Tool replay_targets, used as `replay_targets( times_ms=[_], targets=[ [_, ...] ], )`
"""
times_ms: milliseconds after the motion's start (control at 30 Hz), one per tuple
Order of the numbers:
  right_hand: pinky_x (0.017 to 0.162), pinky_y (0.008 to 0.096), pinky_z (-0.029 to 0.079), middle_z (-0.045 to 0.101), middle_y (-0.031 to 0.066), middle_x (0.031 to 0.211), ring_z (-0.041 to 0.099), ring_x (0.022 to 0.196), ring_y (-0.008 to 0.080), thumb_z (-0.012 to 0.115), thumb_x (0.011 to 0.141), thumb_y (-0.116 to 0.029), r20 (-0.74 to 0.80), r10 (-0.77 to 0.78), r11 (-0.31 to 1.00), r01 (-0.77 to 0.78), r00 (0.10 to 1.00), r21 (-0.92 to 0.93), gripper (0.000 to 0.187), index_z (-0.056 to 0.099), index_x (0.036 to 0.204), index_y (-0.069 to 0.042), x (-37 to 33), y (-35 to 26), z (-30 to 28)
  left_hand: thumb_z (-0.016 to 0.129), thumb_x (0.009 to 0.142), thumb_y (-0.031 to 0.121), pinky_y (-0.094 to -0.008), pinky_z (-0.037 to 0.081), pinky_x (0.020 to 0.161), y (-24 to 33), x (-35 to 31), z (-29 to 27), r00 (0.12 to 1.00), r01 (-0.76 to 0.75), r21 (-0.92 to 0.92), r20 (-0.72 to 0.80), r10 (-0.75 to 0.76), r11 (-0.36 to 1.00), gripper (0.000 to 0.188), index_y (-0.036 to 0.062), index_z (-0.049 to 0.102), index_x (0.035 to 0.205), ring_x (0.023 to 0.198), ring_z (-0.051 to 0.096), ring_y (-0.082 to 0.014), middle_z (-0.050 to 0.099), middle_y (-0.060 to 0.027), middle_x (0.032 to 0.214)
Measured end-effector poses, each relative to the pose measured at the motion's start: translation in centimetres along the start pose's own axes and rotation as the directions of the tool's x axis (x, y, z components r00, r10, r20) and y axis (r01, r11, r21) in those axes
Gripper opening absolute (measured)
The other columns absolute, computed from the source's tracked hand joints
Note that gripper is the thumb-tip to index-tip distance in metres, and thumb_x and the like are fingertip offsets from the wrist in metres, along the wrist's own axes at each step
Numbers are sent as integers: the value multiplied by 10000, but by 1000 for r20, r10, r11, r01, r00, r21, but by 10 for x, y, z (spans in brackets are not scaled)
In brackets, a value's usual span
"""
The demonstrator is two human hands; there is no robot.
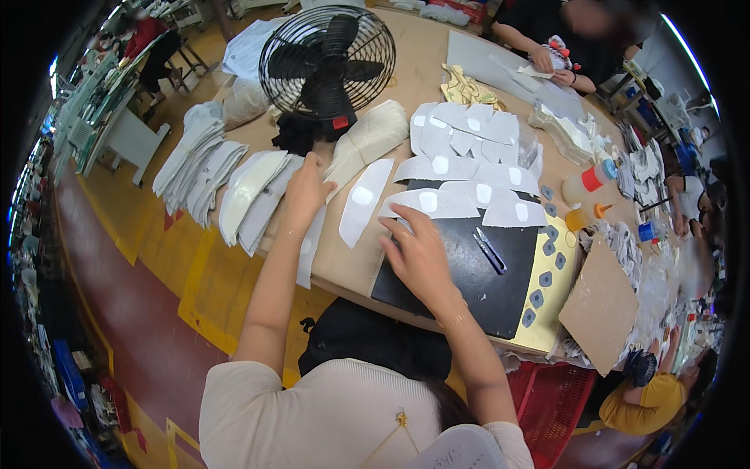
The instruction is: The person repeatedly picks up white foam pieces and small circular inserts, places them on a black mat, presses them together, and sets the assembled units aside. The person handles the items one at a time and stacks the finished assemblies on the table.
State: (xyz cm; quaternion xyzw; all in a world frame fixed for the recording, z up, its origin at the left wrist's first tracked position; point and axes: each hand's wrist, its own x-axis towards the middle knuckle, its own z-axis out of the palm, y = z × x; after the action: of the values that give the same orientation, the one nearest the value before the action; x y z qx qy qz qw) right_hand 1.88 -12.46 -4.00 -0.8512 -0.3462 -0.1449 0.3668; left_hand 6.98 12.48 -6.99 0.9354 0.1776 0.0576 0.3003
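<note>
My left hand (pixel 307 191) is over the table's near left side, thumb and forefinger apart and the other fingers mostly hidden. Beside its wrist, a white fabric piece (pixel 309 248) hangs partly past the table edge. Curved white cut pieces (pixel 262 195) lie in stacks left of this hand, with a cream stack (pixel 371 141) beyond it. My right hand (pixel 419 254), fingers bent and apart, hovers at the black mat (pixel 461 289), its fingertips close to a white piece with a glossy patch (pixel 428 202). A similar single piece (pixel 366 205) lies between my hands.
Snips (pixel 491 252) lie on the mat beside a yellow board with grey pieces (pixel 537 298). A black fan (pixel 328 62) stands at the back. Bottles (pixel 590 180) and a brown board (pixel 600 305) are at right. Across the table, a person's hands (pixel 551 66) handle fabric. A red basket (pixel 551 406) stands below.
</note>
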Motion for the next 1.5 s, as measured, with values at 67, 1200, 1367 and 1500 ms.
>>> replay_targets(
  times_ms=[67,1200,1367,1500],
  targets=[
    [928,441,482,589,161,1248,587,1085,349,709,803,-105,11,-40,999,40,999,1,320,656,1110,-35,28,13,29,775,723,114,-444,508,813,-5,3,5,997,-83,-108,-10,83,991,485,66,532,1141,928,657,-381,666,-200,1006],
    [792,480,525,647,271,898,643,854,436,600,761,-12,-163,234,950,-190,958,246,135,652,844,81,100,24,88,642,821,52,-375,487,738,-21,50,35,839,-539,-106,-153,521,836,168,-12,620,974,854,608,-287,602,-147,922],
    [802,461,527,656,236,945,647,878,415,627,795,-45,-81,256,948,-233,963,218,184,665,938,65,98,28,94,611,836,84,-487,478,760,6,46,42,815,-504,99,-272,511,858,162,20,565,977,910,600,-408,606,-185,952],
    [783,463,532,645,230,927,650,858,411,614,814,-45,1,268,956,-266,963,123,171,650,949,55,88,27,93,620,862,194,-512,493,714,26,42,36,932,-305,173,-149,331,936,167,52,572,936,862,642,-424,667,-183,888]
  ],
)
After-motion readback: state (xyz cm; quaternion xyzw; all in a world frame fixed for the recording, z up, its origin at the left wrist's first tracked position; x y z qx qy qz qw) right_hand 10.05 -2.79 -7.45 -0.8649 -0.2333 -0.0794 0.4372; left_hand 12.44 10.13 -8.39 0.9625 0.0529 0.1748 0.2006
